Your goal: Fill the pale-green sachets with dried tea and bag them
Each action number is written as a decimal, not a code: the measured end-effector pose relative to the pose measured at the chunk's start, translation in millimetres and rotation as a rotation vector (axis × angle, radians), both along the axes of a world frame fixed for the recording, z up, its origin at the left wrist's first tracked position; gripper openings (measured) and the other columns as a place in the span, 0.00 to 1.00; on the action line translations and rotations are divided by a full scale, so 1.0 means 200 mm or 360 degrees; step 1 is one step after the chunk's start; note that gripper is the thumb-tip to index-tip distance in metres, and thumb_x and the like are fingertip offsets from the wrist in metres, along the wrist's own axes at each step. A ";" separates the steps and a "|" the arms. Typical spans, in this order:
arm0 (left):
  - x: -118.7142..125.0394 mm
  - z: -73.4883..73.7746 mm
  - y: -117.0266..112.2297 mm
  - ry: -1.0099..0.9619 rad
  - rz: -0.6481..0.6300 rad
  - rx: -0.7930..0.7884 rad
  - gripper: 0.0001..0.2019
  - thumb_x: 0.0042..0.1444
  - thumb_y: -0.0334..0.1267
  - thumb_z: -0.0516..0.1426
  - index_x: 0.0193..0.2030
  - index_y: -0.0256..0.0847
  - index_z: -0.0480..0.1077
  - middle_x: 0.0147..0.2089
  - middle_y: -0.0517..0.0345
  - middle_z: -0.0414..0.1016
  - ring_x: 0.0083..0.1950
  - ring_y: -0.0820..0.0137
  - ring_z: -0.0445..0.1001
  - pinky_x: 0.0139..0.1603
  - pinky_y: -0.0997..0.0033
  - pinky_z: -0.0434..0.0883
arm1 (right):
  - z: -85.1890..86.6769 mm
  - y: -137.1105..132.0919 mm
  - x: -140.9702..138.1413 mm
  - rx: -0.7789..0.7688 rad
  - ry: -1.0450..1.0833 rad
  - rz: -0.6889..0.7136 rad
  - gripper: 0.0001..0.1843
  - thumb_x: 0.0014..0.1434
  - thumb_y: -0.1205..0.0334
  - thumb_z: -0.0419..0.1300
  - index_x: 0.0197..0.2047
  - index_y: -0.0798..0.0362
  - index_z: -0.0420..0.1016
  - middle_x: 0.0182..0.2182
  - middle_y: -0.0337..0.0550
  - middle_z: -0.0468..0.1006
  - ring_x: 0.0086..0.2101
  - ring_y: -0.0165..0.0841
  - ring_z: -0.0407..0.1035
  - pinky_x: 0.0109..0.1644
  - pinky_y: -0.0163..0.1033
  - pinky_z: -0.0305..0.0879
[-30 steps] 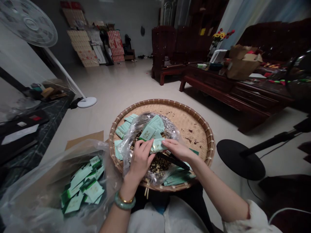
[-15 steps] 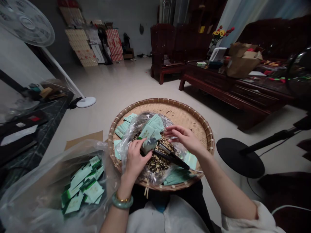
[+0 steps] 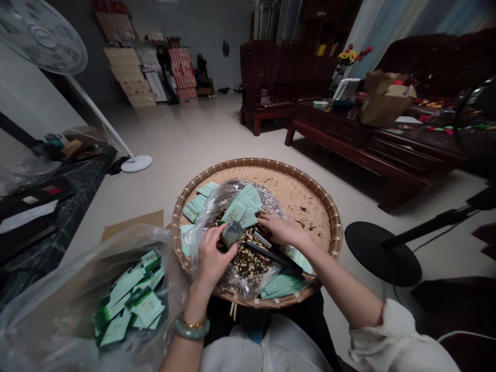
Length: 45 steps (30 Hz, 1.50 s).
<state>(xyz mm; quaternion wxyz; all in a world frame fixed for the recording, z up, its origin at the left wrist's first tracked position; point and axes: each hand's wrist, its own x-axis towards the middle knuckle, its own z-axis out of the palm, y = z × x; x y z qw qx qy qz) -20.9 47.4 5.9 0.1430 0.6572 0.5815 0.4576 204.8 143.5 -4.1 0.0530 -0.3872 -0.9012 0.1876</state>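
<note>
Pale tiled floor (image 3: 201, 134) runs back to a dim wall, where stacked boxes (image 3: 129, 77) stand on the far left and a dark wooden chair (image 3: 261, 72) stands nearer the middle. At the near left rises a white standing fan (image 3: 42, 39); to the right, a low dark wood surface (image 3: 341, 126) carries a brown paper bag (image 3: 387, 106), with yellow and red flowers (image 3: 351, 57) near its far end. A black round base (image 3: 382, 253) sits on the floor on that same side.

Above the person's lap lies a round woven tray (image 3: 306, 188). Inside it, a clear plastic bag (image 3: 203, 219) lies open around a loose mix of dark and yellowish bits (image 3: 248, 266). The left hand (image 3: 213, 256) has its grip pinching an opened packet (image 3: 232, 233), mouth upward, over the left part of the mix. The right hand (image 3: 281, 230) reaches down at the mix's right edge, fingers close together; whether its grip holds anything I cannot tell. Just below that hand, a black tool (image 3: 279, 258) with a silver strip lies across the mix.

Beyond the held packet rests a fanned stack of mint-green packets (image 3: 248, 201); more lie along the tray's left side and lower right. Left of the tray, a large plastic bag (image 3: 46, 305) contains a heap of green packets (image 3: 132, 297)
</note>
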 end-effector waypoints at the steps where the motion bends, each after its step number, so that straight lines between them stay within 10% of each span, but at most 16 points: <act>1: 0.00 0.00 0.00 -0.0001 -0.0003 -0.0001 0.21 0.51 0.37 0.60 0.53 0.41 0.67 0.48 0.51 0.71 0.46 0.65 0.72 0.37 0.69 0.74 | 0.01 0.02 0.00 -0.0027 -0.0038 0.0036 0.38 0.42 0.82 0.57 0.58 0.54 0.66 0.51 0.53 0.70 0.50 0.41 0.66 0.51 0.41 0.62; 16: 0.00 -0.01 0.00 -0.0025 -0.0009 -0.0024 0.20 0.51 0.37 0.59 0.52 0.42 0.68 0.47 0.52 0.71 0.46 0.65 0.72 0.36 0.69 0.73 | 0.02 0.03 0.01 0.0021 -0.0003 0.0069 0.13 0.48 0.75 0.59 0.39 0.55 0.75 0.37 0.46 0.75 0.38 0.35 0.69 0.40 0.35 0.62; 24: 0.01 0.00 0.00 -0.0035 -0.0015 -0.0027 0.19 0.52 0.37 0.59 0.52 0.43 0.68 0.47 0.51 0.71 0.46 0.65 0.71 0.36 0.69 0.73 | -0.02 0.03 0.03 0.0022 0.0286 0.0056 0.36 0.45 0.78 0.62 0.58 0.56 0.65 0.53 0.53 0.69 0.52 0.40 0.64 0.56 0.42 0.60; 34: 0.02 0.01 0.01 -0.0027 -0.0004 -0.0021 0.19 0.51 0.36 0.59 0.51 0.42 0.69 0.46 0.51 0.72 0.44 0.65 0.72 0.35 0.69 0.74 | -0.02 0.04 0.00 -0.0064 0.0297 -0.0036 0.19 0.47 0.75 0.62 0.45 0.56 0.77 0.39 0.48 0.78 0.39 0.37 0.71 0.45 0.39 0.66; 40: 0.01 0.01 0.01 -0.0042 -0.0007 -0.0026 0.19 0.51 0.36 0.59 0.51 0.41 0.69 0.47 0.51 0.72 0.45 0.65 0.72 0.35 0.69 0.74 | 0.00 0.05 0.02 -0.0306 0.0571 -0.0454 0.14 0.45 0.72 0.63 0.38 0.57 0.79 0.32 0.42 0.80 0.32 0.34 0.72 0.39 0.37 0.66; 45: 0.01 0.00 0.01 -0.0058 -0.0008 -0.0031 0.19 0.51 0.36 0.59 0.51 0.41 0.69 0.47 0.51 0.71 0.45 0.65 0.72 0.35 0.69 0.74 | 0.02 0.03 0.03 -0.1033 0.1140 -0.0703 0.13 0.45 0.63 0.66 0.36 0.57 0.76 0.24 0.37 0.77 0.25 0.27 0.70 0.32 0.33 0.68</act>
